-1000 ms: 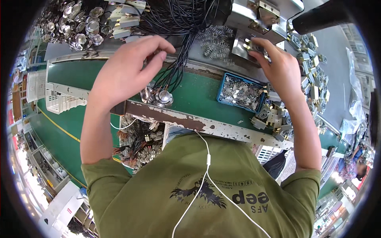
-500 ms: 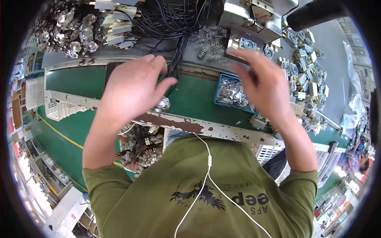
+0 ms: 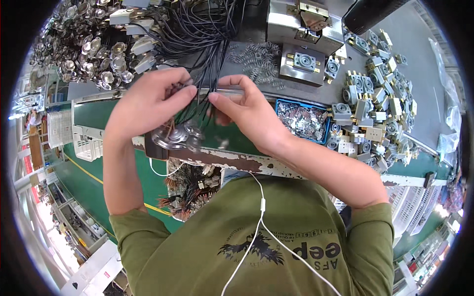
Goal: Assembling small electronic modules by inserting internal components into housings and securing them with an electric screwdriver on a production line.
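Thin black wires [image 3: 205,74] run down from a bundle at the back to the bench's near edge, passing between my two hands. My left hand [image 3: 153,101] is closed, thumb and fingertips pinched at these wires. Facing it, my right hand [image 3: 252,111] pinches the wires between thumb and forefinger; its other fingers are partly hidden. Below my left hand, several round silvery metal discs [image 3: 177,135] lie at the bench edge, slightly blurred. A switch-like block [image 3: 304,61] with a round centre and brass tabs sits on a metal fixture plate [image 3: 286,71].
A blue tray [image 3: 277,106] of small metal pieces stands right of my right hand. Loose springs [image 3: 256,56] lie behind it. Many similar blocks [image 3: 377,103] are heaped at right. Metal discs [image 3: 106,56] pile up at back left. A steel press [image 3: 296,27] stands behind.
My right hand has moved left from near the fixture plate to the black wires, closing on them. My left hand has closed at the wires. The block on the plate is uncovered.
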